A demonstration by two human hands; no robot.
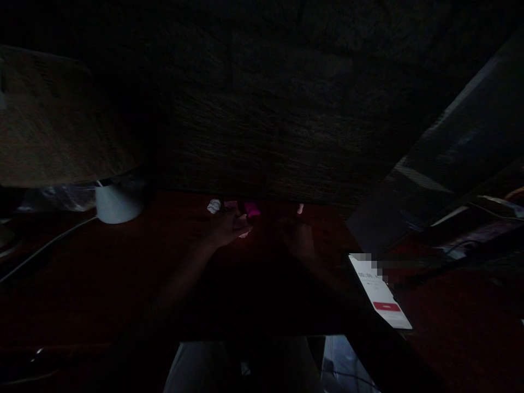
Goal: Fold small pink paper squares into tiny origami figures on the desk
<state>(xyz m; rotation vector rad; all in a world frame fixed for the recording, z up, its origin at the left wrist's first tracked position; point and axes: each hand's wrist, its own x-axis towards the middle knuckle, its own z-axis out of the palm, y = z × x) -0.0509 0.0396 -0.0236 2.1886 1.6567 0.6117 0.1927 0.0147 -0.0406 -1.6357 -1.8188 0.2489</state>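
In dim light, my left hand (226, 230) is closed around a small pale pink piece (244, 234), perhaps paper or cloth, low over the dark reddish table. Just beyond it lie a bright magenta piece (251, 209) and a dull pink piece (231, 204). A crumpled white wad (213, 206) sits to their left. My right hand (302, 241) is to the right of these, near the tabletop; its fingers fade into shadow, so their pose is unclear. Past that hand, a small pale pink object (300, 208) rests near the table's back edge.
A lamp with a wide shade (61, 125) and white base (117, 204) stands on the left, its cord (49, 246) trailing forward. On the right lies a lit phone (379, 295) showing a timer. A dark textured wall (266, 109) rises behind the table (135, 262).
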